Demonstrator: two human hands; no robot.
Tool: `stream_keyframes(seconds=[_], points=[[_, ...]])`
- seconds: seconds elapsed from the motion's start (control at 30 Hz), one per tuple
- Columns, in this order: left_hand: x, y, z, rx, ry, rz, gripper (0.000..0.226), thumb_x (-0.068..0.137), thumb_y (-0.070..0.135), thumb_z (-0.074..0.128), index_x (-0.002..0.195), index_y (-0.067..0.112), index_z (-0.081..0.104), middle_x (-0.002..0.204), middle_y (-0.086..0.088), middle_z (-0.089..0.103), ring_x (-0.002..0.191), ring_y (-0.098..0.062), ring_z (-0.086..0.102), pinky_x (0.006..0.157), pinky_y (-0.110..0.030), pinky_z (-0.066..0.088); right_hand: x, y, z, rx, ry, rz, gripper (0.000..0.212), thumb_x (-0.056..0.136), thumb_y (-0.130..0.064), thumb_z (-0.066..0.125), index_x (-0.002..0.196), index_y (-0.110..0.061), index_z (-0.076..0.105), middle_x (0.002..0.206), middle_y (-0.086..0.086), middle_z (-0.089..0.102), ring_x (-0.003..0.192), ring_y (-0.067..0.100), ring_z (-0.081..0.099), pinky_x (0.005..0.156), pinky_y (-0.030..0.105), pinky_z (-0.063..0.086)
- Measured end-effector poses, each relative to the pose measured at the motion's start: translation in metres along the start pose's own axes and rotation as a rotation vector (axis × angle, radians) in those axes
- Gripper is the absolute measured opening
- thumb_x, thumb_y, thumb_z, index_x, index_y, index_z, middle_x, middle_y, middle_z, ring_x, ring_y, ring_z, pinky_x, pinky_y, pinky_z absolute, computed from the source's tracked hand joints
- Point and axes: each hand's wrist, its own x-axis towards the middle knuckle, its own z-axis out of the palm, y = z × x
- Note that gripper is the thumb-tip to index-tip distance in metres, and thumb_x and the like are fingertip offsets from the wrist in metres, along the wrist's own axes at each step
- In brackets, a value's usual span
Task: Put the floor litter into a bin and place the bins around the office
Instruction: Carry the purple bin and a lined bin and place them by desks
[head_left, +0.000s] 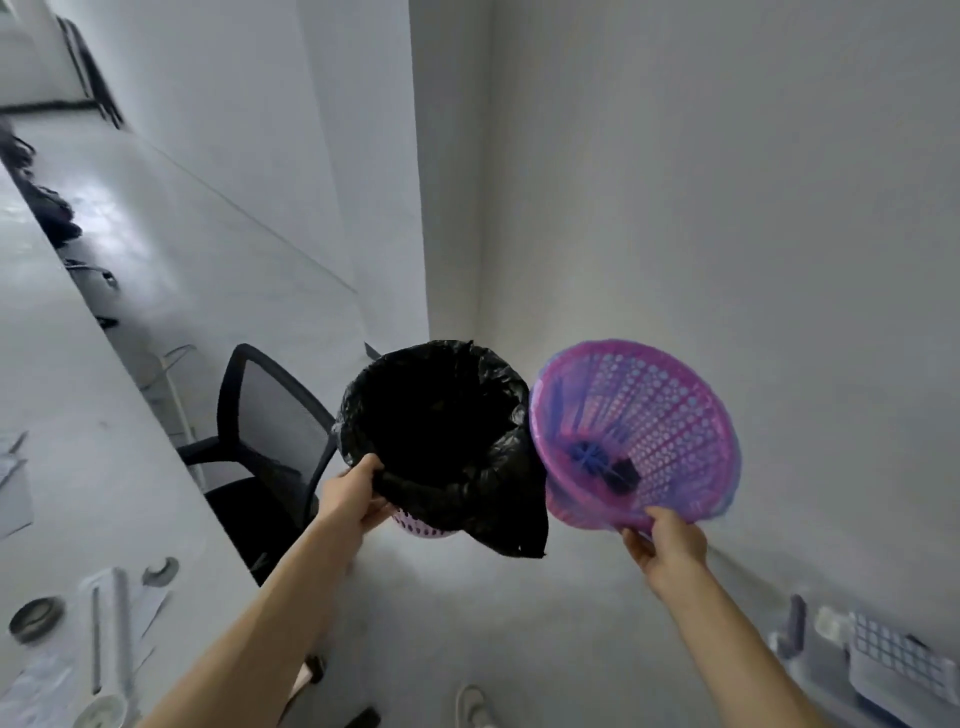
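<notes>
Placing stage, neither set down: left hand (358, 493) grips black-lined bin (441, 431) rim, right hand (670, 545) pinches purple bin (634, 436) rim, dark litter inside

Left hand (358, 493) holding left bin (441, 415) by near rim; right hand (670, 545) holding right bin (649, 415) by near rim. Bins hanging just beside each other above floor (467, 597). Chair (270, 415) standing left of left bin, against tabletop (62, 364) edge. Tabletop running along left side. Wall (675, 182) standing behind bins. Shoe (472, 706) resting on floor between arms.
</notes>
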Motion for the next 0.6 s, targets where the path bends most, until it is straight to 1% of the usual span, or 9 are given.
stream_keyframes(seconds=[0.07,0.1,0.13,0.27,0.37,0.43,0.47,0.53,0.6], points=[[0.038,0.035,0.023,-0.055,0.028,0.001,0.018,0.090,0.017,0.059,0.076,0.009,0.051,0.036,0.003,0.040,0.027,-0.008,0.040,0.063,-0.031,0.058,0.033,-0.017,0.048,-0.025,-0.022,0.008,0.026,0.089,0.001,0.052,0.114,-0.006,0.056,0.084,0.016,0.059,0.064,0.030,0.059,0.035,0.021,0.049],[0.067,0.065,0.038,-0.092,0.039,0.009,0.017,0.090,0.017,0.059,0.078,0.008,0.051,0.037,0.002,0.041,0.027,-0.008,0.041,0.068,-0.033,0.058,0.057,-0.035,0.087,-0.055,-0.070,0.007,0.025,0.089,0.001,0.053,0.113,-0.005,0.057,0.084,0.017,0.059,0.065,0.030,0.059,0.035,0.021,0.049],[0.075,0.073,0.039,-0.112,0.046,0.029,0.016,0.089,0.018,0.059,0.080,0.008,0.051,0.039,0.001,0.041,0.030,-0.009,0.041,0.070,-0.033,0.058,0.059,-0.040,0.098,-0.053,-0.069,0.002,0.024,0.089,0.001,0.053,0.112,-0.005,0.058,0.083,0.017,0.059,0.065,0.030,0.059,0.036,0.021,0.049],[0.135,0.133,0.059,-0.140,0.113,0.081,0.014,0.090,0.019,0.060,0.083,0.008,0.054,0.057,-0.007,0.046,0.048,-0.016,0.047,0.058,-0.027,0.058,0.099,-0.073,0.185,-0.138,-0.130,-0.008,0.021,0.088,0.001,0.053,0.107,-0.008,0.058,0.086,0.016,0.062,0.063,0.028,0.061,0.037,0.020,0.049],[0.185,0.179,0.065,-0.213,0.195,0.103,0.011,0.092,0.016,0.059,0.087,0.008,0.054,0.062,-0.007,0.054,0.044,-0.014,0.056,0.072,-0.035,0.059,0.135,-0.085,0.266,-0.208,-0.214,0.026,0.015,0.089,0.002,0.051,0.092,-0.011,0.058,0.083,0.014,0.062,0.063,0.027,0.061,0.036,0.019,0.048],[0.218,0.199,0.064,-0.251,0.238,0.097,0.011,0.092,0.015,0.059,0.088,0.007,0.053,0.059,-0.007,0.054,0.037,-0.011,0.056,0.079,-0.038,0.059,0.158,-0.084,0.314,-0.264,-0.254,0.065,0.016,0.089,0.002,0.050,0.086,-0.013,0.056,0.081,0.015,0.061,0.058,0.027,0.061,0.035,0.018,0.047],[0.239,0.211,0.062,-0.280,0.275,0.105,0.010,0.092,0.015,0.059,0.090,0.007,0.054,0.061,-0.007,0.057,0.041,-0.012,0.060,0.079,-0.038,0.059,0.174,-0.084,0.345,-0.291,-0.297,0.077,0.016,0.089,0.002,0.051,0.085,-0.012,0.056,0.080,0.016,0.061,0.053,0.025,0.062,0.035,0.018,0.046],[0.263,0.228,0.058,-0.295,0.341,0.111,0.012,0.091,0.016,0.061,0.095,0.006,0.057,0.072,-0.009,0.065,0.059,-0.017,0.067,0.072,-0.035,0.061,0.188,-0.082,0.393,-0.346,-0.350,0.085,0.015,0.089,0.003,0.051,0.085,-0.010,0.056,0.078,0.017,0.060,0.046,0.024,0.061,0.034,0.019,0.046],[0.302,0.248,0.053,-0.325,0.443,0.104,0.012,0.091,0.016,0.062,0.094,0.006,0.056,0.074,-0.010,0.064,0.060,-0.019,0.066,0.059,-0.030,0.061,0.214,-0.077,0.454,-0.440,-0.424,0.130,0.012,0.089,0.003,0.051,0.086,-0.007,0.056,0.076,0.018,0.060,0.049,0.025,0.060,0.033,0.018,0.045]])
